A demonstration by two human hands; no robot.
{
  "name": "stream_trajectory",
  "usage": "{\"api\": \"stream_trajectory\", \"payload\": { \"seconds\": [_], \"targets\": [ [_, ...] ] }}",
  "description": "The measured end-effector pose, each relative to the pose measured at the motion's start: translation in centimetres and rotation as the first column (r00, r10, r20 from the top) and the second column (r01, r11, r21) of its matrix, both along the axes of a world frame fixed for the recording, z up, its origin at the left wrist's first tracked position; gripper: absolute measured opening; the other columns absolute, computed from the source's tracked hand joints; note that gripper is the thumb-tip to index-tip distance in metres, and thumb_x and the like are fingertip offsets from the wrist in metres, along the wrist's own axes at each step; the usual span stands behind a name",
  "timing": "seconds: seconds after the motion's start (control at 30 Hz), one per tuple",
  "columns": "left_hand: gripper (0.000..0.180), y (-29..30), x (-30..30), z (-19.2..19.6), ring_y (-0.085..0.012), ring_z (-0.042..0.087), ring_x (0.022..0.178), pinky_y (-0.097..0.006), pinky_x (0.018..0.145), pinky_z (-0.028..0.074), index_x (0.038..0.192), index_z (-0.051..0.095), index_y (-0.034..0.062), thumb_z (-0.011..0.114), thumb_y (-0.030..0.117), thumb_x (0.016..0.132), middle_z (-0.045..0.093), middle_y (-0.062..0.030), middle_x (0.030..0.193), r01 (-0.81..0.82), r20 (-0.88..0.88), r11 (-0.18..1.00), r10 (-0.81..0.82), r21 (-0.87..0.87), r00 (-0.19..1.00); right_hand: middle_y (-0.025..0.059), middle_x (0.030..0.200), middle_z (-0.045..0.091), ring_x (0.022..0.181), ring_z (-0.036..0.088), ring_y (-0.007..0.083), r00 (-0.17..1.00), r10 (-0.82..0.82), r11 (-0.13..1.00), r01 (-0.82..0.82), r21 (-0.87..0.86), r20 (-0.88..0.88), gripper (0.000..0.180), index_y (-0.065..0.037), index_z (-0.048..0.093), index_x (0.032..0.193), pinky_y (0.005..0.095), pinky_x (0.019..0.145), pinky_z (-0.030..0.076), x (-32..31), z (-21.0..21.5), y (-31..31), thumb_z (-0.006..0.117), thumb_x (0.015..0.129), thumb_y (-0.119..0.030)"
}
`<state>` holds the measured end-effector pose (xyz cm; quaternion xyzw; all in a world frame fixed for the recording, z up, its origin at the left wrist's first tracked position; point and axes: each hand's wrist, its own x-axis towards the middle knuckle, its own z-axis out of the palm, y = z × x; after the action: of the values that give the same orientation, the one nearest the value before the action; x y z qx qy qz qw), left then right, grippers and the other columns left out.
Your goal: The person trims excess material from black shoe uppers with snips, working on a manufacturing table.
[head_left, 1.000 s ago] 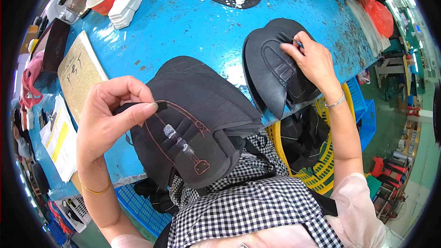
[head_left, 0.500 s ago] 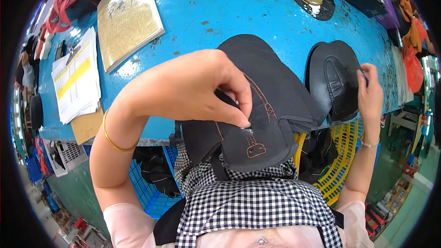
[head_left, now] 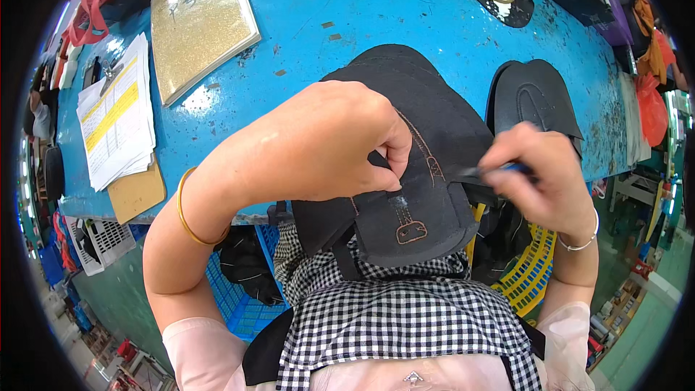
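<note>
While left hand pinches it, black leather piece, brown stitching, right hand gripping tool.

Gold-coloured board and paper stack lie on blue table — apart.

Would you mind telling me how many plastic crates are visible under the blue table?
2: a blue crate below the left hand, and a yellow crate below the right hand. Others may be hidden.

Two black leather pieces, one gold board
</note>
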<state>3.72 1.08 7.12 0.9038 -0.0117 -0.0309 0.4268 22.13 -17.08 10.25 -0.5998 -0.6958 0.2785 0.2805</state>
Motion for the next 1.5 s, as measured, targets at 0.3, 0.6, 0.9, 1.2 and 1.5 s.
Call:
{"api": "stream_trajectory", "payload": {
  "seconds": [0.3,0.6,0.9,1.2,1.5],
  "targets": [
    [0.019,1.7,-0.5,1.1,-0.0222,0.061,0.057,-0.03,0.05,0.044,0.078,0.066,0.0037,0.074,0.02,0.072,0.06,-0.0111,0.063,-0.083,-0.098,0.989,0.096,0.122,0.991,0.0018,0.06,0.048,0.058,0.057,0.0205,0.868,0.327,0.943,-0.327,-0.065,0.373,0.015,-0.012,0.05,0.081,0.034,0.045,0.043,-1.9,-1.0,2.4,0.064,0.076,-0.014],
    [0.017,2.0,-0.4,0.6,-0.0207,0.061,0.056,-0.029,0.051,0.044,0.084,0.066,0.002,0.07,0.016,0.075,0.059,-0.0121,0.06,-0.081,-0.075,0.982,0.095,0.171,0.993,0.0029,0.063,0.052,0.06,0.059,0.0212,0.855,0.184,0.978,-0.206,-0.008,0.484,0.015,-0.013,0.05,0.083,0.0342,0.045,0.041,-2.8,-1.1,3.6,0.063,0.076,-0.018],
    [0.014,2.6,-0.5,0.9,-0.0201,0.05,0.05,-0.031,0.05,0.039,0.083,0.065,0.0037,0.068,0.015,0.077,0.052,-0.0093,0.055,-0.025,-0.077,0.993,0.034,0.112,0.996,0.0087,0.068,0.06,0.064,0.061,0.0275,0.93,0.063,0.997,-0.043,-0.064,0.362,0.026,-0.007,0.053,0.089,0.0373,0.053,0.044,-2.1,-0.5,4.1,0.061,0.085,-0.031],
    [0.014,2.8,-1.7,-1.1,-0.0064,0.047,0.061,-0.024,0.053,0.039,0.086,0.06,0.0008,0.063,0.014,0.084,0.055,0.0011,0.072,-0.235,0.056,0.954,0.249,-0.188,0.967,0.0062,0.066,0.058,0.062,0.06,0.0262,0.944,0.032,0.999,-0.036,0.004,0.329,0.021,-0.01,0.053,0.086,0.0362,0.051,0.044,-2.5,-0.6,4.9,0.064,0.083,-0.028],
    [0.018,4.6,-3.6,2.8,0.0012,0.04,0.054,-0.015,0.049,0.026,0.102,0.066,0.004,0.059,0.016,0.09,0.056,0.0038,0.068,-0.51,0.089,0.757,0.59,-0.409,0.803,0.0254,0.085,0.066,0.042,0.049,0.0082,0.558,-0.041,0.969,-0.181,0.17,0.829,0.026,0.007,0.061,0.092,0.0229,0.034,0.036,-11.4,-2.5,2.1,0.059,0.074,-0.011]
  ]
}}
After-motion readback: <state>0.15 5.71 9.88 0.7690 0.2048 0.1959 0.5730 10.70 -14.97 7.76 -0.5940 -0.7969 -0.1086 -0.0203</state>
